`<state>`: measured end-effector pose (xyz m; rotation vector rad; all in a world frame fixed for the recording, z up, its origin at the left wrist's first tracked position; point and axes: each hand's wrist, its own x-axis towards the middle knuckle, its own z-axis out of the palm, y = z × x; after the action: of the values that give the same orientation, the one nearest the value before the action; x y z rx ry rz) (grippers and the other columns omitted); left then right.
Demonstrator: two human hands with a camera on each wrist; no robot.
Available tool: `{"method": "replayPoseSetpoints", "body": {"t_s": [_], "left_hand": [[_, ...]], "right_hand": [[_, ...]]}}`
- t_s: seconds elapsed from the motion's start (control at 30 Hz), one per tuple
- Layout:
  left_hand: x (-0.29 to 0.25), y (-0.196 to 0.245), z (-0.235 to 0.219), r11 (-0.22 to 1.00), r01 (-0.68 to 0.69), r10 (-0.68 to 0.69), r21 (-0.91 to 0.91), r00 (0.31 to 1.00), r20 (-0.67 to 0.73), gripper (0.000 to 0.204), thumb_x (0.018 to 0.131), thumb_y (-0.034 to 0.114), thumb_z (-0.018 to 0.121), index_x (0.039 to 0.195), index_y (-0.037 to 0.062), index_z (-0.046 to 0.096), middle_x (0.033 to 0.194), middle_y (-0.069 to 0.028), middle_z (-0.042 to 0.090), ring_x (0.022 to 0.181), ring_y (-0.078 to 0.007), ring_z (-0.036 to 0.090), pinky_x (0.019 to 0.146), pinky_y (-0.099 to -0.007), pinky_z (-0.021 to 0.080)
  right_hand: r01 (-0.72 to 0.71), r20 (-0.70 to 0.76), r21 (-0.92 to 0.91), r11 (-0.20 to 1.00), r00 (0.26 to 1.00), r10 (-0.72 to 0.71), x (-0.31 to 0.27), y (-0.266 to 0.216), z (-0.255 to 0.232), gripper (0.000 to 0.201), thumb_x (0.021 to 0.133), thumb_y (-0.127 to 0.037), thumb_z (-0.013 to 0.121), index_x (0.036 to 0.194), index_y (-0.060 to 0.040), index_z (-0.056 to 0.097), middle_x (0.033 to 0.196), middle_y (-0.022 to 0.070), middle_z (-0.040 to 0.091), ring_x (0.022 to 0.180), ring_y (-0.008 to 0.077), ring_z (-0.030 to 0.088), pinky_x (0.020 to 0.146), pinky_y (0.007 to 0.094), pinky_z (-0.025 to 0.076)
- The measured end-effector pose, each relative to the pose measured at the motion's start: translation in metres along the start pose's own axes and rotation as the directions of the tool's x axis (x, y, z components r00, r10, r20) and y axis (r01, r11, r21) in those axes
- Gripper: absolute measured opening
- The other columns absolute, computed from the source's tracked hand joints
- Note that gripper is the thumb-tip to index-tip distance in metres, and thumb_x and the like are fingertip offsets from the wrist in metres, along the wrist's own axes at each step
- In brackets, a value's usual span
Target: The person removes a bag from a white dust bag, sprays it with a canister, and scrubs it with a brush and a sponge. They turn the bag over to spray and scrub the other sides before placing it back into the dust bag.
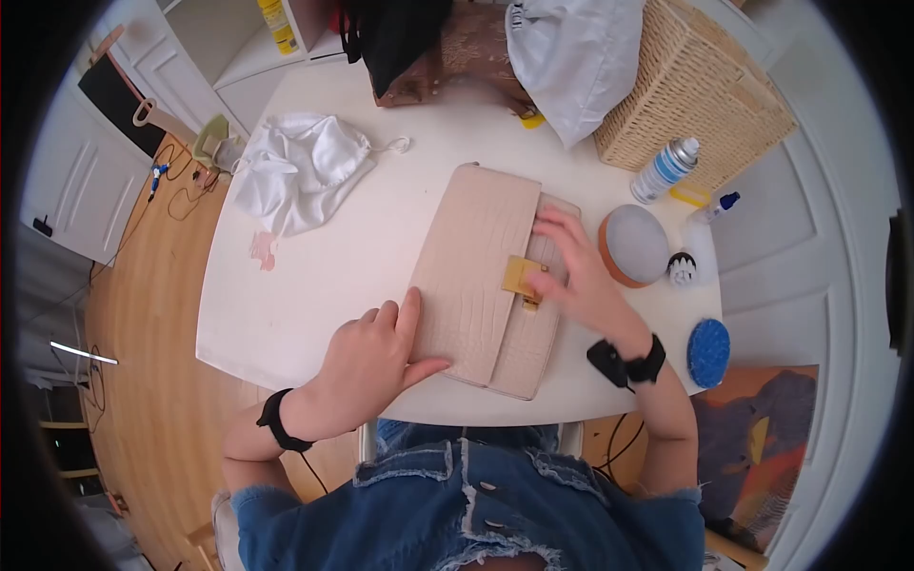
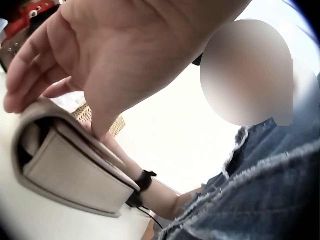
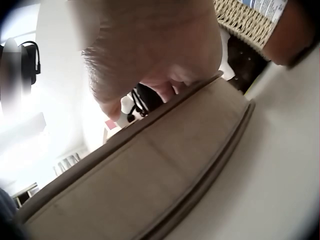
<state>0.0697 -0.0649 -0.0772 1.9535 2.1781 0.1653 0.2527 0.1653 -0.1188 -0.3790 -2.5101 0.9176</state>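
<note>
A beige crocodile-textured handbag lies flat, tilted a little, with its flap closed over. On the flap's right side sits a gold clasp. My left hand rests at the bag's near left edge, index finger straight along it and thumb stretched out. In the left wrist view its fingertips touch the rounded top of the bag. My right hand is spread over the bag's right side, thumb at the clasp and fingertips at the bag's far right edge. From the right wrist, the bag's side panel shows below the palm.
The bag lies on a white table. A white satin pouch is at the back left. Along the right stand a round tin, a spray can, a small brush, a blue sponge and a wicker basket.
</note>
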Motion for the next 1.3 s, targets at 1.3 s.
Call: {"method": "replayPoseSetpoints", "body": {"t_s": [1.3], "left_hand": [[0.098, -0.016, 0.004, 0.849, -0.084, 0.146, -0.522, 0.986, 0.079, 0.081, 0.079, 0.028, 0.075, 0.148, 0.0177, 0.033, 0.152, -0.0291, 0.011, 0.139, -0.0458, 0.02, 0.11, -0.0456, 0.028]], "right_hand": [[-0.025, -0.06, -0.079, 0.997, 0.998, 0.02, -0.032, -0.015, 0.002, 0.049, 0.071, -0.011, 0.077, 0.109, 0.0064, 0.052, 0.108, 0.0153, 0.043, 0.093, 0.0278, 0.053, 0.079, 0.0331, 0.047]]}}
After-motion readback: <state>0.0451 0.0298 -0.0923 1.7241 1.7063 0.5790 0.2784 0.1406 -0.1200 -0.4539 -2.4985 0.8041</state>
